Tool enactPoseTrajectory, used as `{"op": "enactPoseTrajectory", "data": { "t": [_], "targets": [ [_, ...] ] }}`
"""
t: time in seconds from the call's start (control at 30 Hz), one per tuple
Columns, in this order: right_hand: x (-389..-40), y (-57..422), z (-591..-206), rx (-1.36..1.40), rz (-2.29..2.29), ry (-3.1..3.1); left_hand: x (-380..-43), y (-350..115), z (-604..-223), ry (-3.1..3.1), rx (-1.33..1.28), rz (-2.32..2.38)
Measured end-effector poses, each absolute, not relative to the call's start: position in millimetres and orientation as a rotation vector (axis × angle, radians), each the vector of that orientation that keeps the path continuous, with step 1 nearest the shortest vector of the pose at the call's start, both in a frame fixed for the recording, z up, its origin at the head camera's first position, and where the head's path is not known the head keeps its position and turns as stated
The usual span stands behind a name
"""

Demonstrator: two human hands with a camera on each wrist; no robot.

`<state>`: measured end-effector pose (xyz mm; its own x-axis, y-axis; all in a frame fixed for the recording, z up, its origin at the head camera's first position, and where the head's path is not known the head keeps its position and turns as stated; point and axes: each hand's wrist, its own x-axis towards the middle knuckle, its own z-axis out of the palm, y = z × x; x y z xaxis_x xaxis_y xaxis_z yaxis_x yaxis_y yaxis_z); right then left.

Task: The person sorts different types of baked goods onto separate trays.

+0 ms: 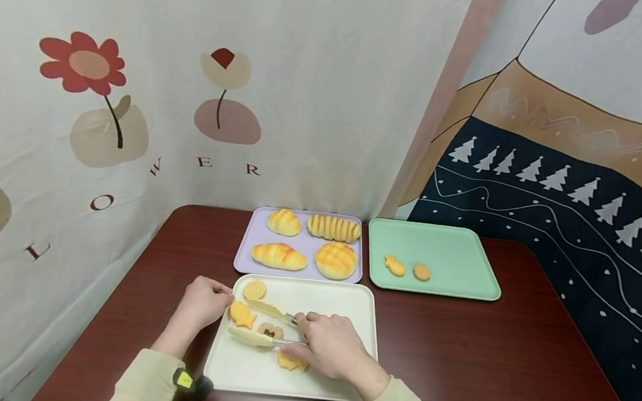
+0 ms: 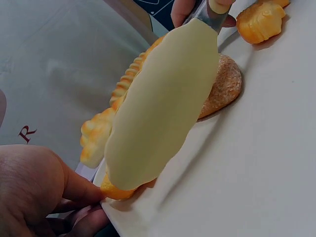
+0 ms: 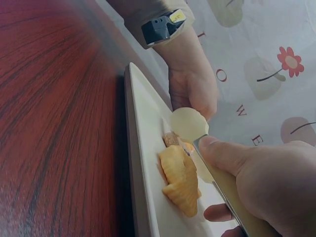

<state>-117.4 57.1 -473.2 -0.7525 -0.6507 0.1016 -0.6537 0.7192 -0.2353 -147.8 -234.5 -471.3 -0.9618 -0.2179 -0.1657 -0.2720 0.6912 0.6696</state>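
Observation:
My right hand grips metal tongs with broad cream tips over the white tray. The two tips are spread apart and point left, toward a yellow fish-shaped biscuit near the tray's left edge. At that edge, my left hand pinches the tray's rim beside the fish, fingertips right by it in the left wrist view. A brown flower-shaped biscuit lies between the tips, partly covered by the lower one. Below it, a second fish-shaped biscuit is partly hidden by the right hand in the head view.
A round yellow biscuit lies at the white tray's upper left. Behind stands a purple tray of several breads. The green tray at right holds a small fish biscuit and a round brown one.

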Motion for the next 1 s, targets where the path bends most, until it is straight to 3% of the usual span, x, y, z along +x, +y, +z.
{"op": "enactPoseTrajectory", "data": {
  "t": [1.0],
  "targets": [
    [-112.4, 78.7, -471.2, 1.118, 0.473, -2.82, -145.8, -233.4, -469.1, 2.824, -0.415, 1.137]
  ]
}}
